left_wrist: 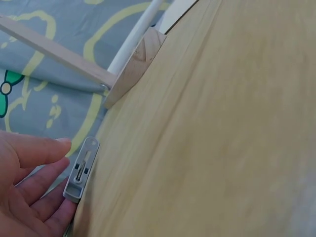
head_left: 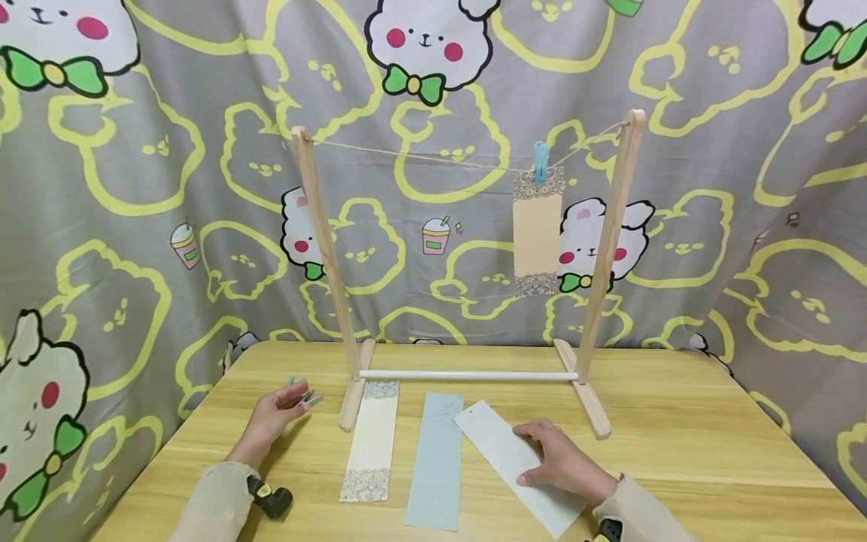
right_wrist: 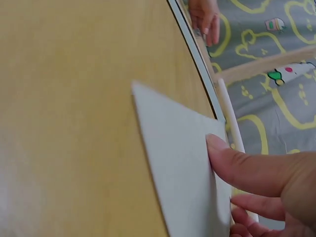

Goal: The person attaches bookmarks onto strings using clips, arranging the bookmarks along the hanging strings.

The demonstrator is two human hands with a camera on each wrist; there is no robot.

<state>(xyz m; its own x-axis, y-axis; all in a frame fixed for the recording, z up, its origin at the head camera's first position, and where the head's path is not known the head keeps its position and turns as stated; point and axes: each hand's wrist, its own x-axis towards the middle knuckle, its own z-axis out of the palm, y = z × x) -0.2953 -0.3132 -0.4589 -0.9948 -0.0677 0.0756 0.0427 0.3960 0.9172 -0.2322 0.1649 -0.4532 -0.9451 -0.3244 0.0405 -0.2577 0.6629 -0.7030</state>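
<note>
In the head view my right hand (head_left: 558, 463) grips a pale white paper strip (head_left: 497, 444) with a small hole near its far end. The right wrist view shows the thumb on the strip (right_wrist: 177, 163) and the fingers at its edge. My left hand (head_left: 274, 414) is at the table's left side, next to grey clothespins (head_left: 311, 398). One clothespin (left_wrist: 81, 170) stands beside the fingertips, the thumb apart from it. Left of the gripped strip lie a light blue strip (head_left: 436, 463) and a cream strip (head_left: 372, 440) with lace-patterned ends.
Behind the strips stands a wooden frame (head_left: 612, 248) with a white crossbar (head_left: 467, 375). From its sagging string (head_left: 420, 156), a blue clothespin (head_left: 540, 162) holds a tan lace-ended strip (head_left: 537, 233). A patterned curtain (head_left: 237, 150) backs the wooden table (head_left: 691, 467).
</note>
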